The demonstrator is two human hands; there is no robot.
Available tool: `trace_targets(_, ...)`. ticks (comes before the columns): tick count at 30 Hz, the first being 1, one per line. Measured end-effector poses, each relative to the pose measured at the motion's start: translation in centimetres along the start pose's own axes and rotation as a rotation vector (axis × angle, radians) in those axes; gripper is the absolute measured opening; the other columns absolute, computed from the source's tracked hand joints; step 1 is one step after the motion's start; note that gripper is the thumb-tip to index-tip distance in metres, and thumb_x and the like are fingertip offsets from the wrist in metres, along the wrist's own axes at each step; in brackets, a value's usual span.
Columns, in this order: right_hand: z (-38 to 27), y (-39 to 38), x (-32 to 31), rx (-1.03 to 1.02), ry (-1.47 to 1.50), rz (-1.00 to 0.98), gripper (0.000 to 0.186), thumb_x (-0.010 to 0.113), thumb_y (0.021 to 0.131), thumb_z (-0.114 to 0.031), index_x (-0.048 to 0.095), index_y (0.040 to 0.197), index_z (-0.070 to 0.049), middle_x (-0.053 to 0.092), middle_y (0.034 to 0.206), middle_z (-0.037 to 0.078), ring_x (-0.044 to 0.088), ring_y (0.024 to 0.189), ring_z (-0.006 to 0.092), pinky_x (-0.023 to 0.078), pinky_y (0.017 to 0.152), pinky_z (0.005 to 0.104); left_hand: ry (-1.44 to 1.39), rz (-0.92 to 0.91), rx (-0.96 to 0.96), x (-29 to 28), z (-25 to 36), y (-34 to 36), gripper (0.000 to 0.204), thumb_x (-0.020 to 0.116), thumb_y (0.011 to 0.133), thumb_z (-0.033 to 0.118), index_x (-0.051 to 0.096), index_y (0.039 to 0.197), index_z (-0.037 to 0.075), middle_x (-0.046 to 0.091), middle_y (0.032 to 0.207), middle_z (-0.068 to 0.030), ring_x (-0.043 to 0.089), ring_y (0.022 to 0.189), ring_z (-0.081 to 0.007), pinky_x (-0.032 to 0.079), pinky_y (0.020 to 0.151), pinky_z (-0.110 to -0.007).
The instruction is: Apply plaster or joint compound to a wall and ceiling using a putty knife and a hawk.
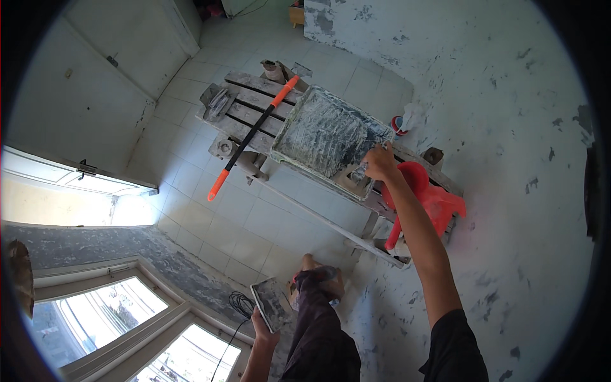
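A large shallow rectangular tray, smeared with grey-white plaster, lies on a slatted wooden bench. My right hand reaches over its near right corner, fingers closed and pointing down into it. What those fingers grip is too small to make out; a pale, wet-looking patch lies just beside them. Low in the view, my left hand holds a flat rectangular plate by its lower edge. Its face is coated grey and its rim is pale; any handle behind it is hidden.
An orange-and-black pole lies across the bench, its near end jutting out. Red plastic pieces sit by my right forearm. A long pale pole slants below the bench. Black cable hangs near the windows. Patchy wall rises right.
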State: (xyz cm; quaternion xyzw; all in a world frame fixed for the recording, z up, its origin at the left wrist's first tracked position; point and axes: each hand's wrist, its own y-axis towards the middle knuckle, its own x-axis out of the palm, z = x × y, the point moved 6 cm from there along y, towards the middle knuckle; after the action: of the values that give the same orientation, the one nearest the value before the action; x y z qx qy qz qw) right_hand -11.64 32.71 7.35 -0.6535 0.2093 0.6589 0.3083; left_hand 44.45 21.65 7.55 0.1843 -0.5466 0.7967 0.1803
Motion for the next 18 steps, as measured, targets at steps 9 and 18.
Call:
trace_targets(9,5.2,-2.9,-6.7,0.157,0.202,0.081,0.022,0.072,0.074,-0.025,0.08,0.093,-0.027,0.072,0.094,0.008,0.06,0.103,0.028,0.03,0.104,0.0539,0.198,-0.371,0.139,24.5,-1.1,16.3,0.034,0.036,0.102,0.021,0.058,0.122,0.007,0.068,0.109,-0.0066,0.068,0.094,-0.0194,0.057,0.085,-0.035)
trace_targets(18,3.7,-12.9,-17.7,0.216,0.941,0.467,0.032,0.076,0.074,-0.002,0.075,0.105,-0.007,0.069,0.099,0.011,0.064,0.094,0.0253,0.049,0.085,0.0345,-0.02,-0.693,-0.11,36.2,-8.0,15.4,0.038,0.033,0.1,0.019,0.057,0.125,0.003,0.065,0.121,-0.0117,0.065,0.109,-0.0271,0.052,0.095,-0.044)
